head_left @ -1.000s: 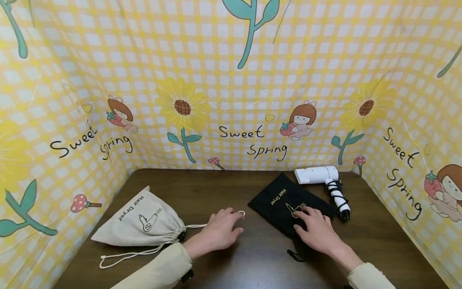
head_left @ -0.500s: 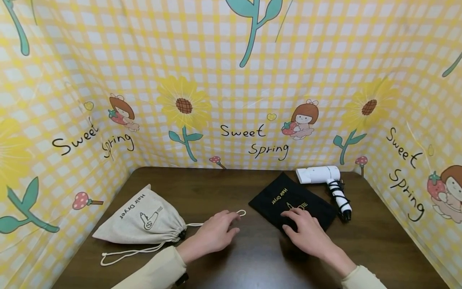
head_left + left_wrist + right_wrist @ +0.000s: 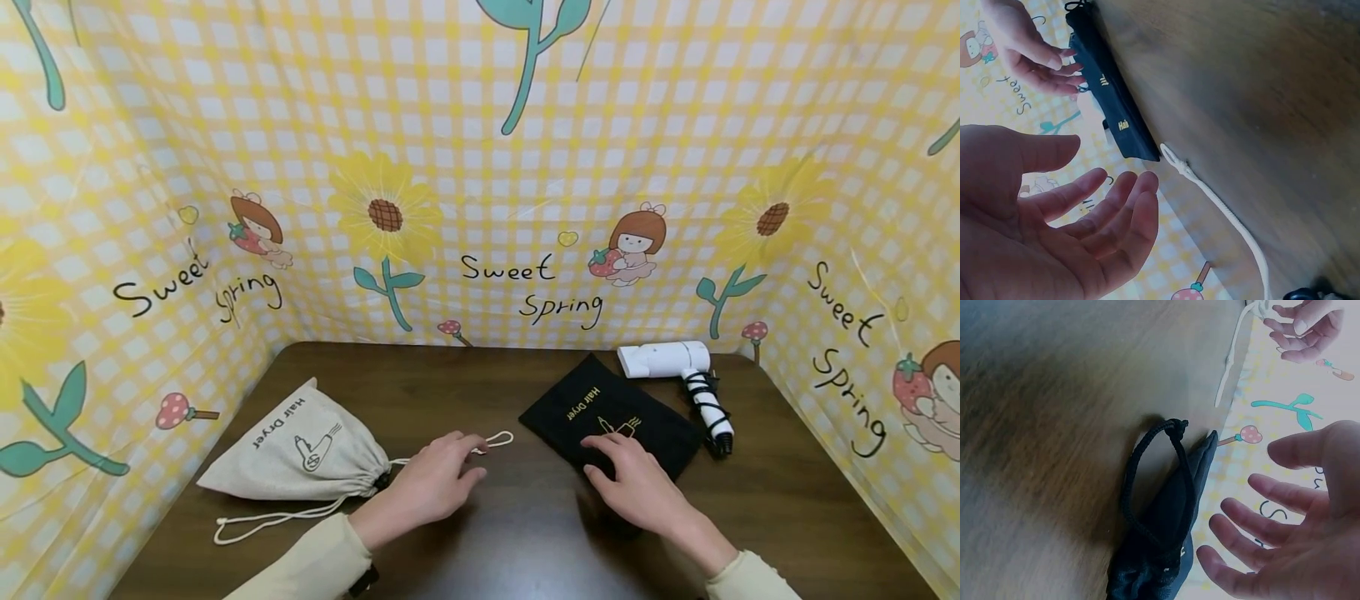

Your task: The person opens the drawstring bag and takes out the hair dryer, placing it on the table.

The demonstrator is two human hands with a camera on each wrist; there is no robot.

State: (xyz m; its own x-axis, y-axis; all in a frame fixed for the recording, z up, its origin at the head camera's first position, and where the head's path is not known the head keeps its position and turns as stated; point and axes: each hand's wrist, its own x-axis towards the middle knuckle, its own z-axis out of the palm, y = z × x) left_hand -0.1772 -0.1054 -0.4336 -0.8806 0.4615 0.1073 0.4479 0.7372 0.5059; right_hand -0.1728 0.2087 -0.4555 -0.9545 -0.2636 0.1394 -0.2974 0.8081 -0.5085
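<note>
the left hand (image 3: 429, 485) and right hand (image 3: 636, 485) hold nothing, fingers apart and loosely bent — one above the white drawstring (image 3: 1235, 223) of the beige bag (image 3: 296, 454), the other above the black bag (image 3: 566, 408), perhaps so each is within reach. the hair dryer (image 3: 667, 360) lies just beyond the black bag's right side — cord (image 3: 712, 407) wrapped round it, likely for tidiness.

I log: black bag (image 3: 622, 404), yellow print (image 3: 582, 403); left of it, cream bag (image 3: 288, 454), dark print (image 3: 317, 450); beside it, white dryer (image 3: 663, 360), black cord (image 3: 706, 389); behind it, yellow-and-white checked cloth (image 3: 502, 196).
</note>
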